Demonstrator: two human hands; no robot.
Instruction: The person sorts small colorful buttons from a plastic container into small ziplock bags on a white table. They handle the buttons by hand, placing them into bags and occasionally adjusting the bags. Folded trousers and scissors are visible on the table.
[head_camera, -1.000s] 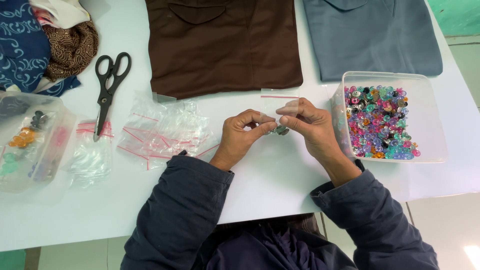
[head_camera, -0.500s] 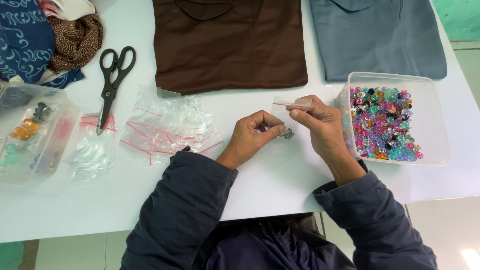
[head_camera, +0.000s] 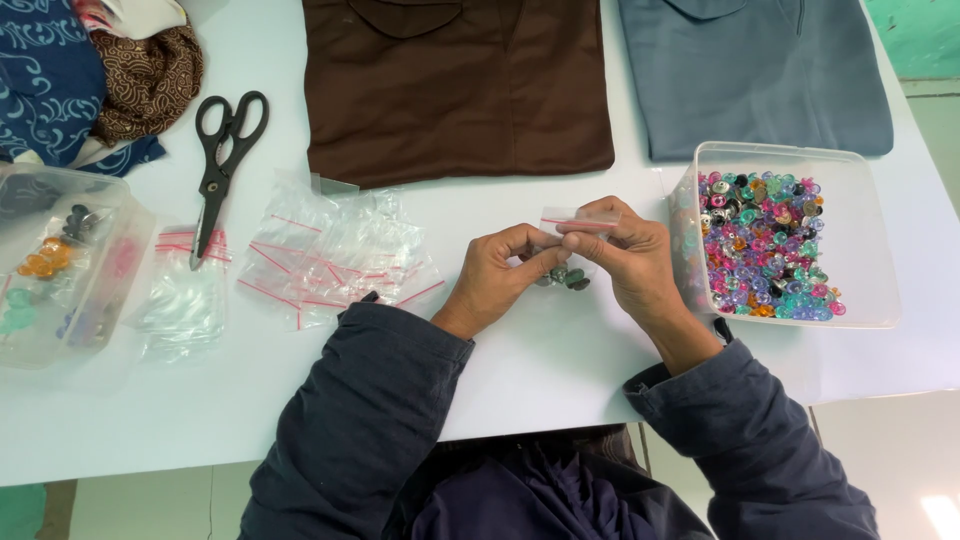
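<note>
Clear plastic is being pinched between two hands over a white counter (head_camera: 560, 370), as a person is holding a small zip bag (head_camera: 578, 222) with a few dark buttons (head_camera: 566, 277) sitting in its lower end.

Both hands are meeting at the middle of the counter: the right hand (head_camera: 628, 262) is gripping the bag's red-striped top edge, while the left hand (head_camera: 505, 272) is closing its fingertips on the bag's side. Just beside the right hand, an open tub (head_camera: 868, 240) is holding pink, purple and teal buttons. Empty zip bags (head_camera: 335, 258) are lying in a heap to the left, black scissors (head_camera: 222, 160) beyond them, and a brown shirt (head_camera: 455, 85) and a grey-blue shirt (head_camera: 750, 70) are lying folded at the far edge.
</note>
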